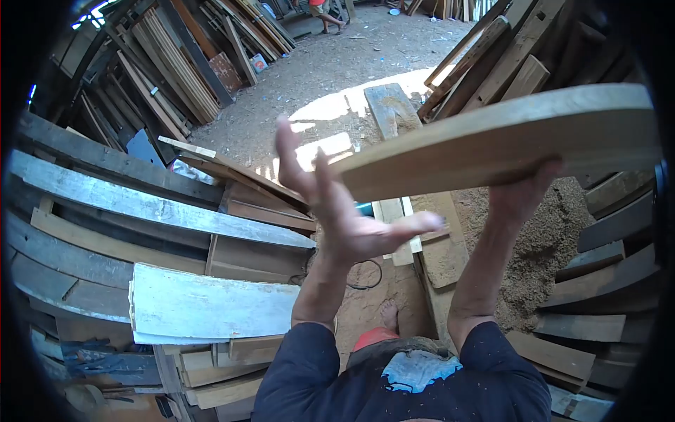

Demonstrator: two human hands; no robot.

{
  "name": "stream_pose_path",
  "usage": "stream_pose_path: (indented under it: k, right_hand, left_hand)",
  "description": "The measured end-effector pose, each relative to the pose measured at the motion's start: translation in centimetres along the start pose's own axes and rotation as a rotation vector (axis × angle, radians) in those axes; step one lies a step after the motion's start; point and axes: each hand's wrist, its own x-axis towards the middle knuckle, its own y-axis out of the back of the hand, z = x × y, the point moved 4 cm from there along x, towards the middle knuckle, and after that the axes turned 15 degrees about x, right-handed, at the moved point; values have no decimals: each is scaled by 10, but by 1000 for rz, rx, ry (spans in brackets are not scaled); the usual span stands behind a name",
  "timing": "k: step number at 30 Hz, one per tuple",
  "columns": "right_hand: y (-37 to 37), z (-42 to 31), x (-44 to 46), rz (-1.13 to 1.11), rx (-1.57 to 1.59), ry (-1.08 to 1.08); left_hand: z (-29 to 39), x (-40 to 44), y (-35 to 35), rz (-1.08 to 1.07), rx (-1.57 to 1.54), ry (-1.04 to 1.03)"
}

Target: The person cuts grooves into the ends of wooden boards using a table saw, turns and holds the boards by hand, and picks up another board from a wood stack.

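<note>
A long wooden board with a pale, gently curved edge is held up in front of me, reaching to the right side of the view. My right hand grips its lower side, thumb showing and the other fingers mostly hidden by the wood. At the board's left end is my left hand, fingers spread and thumb stretched out to the right. Whether its palm touches the board I cannot tell.
Stacked planks lie on the left, with a whitish board nearest me. More planks are on the right, beside a sawdust pile. Timber leans at the back, where a person's legs show. A cable loops near my foot.
</note>
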Motion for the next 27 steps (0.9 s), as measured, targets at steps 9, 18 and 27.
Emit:
stream_pose_path:
  k: [9, 18, 27]
  right_hand:
    - [62, -105, -55, -337, 590, -340]
    - [91, -100, -125, -306, 938, -583]
    - [53, -47, -182, -230, 873, -639]
  left_hand:
    - [38, -173, 150, -539, -144, 444]
    - [152, -166, 241, -465, -22, 272]
    - [166, -197, 312, -332, -51, 480]
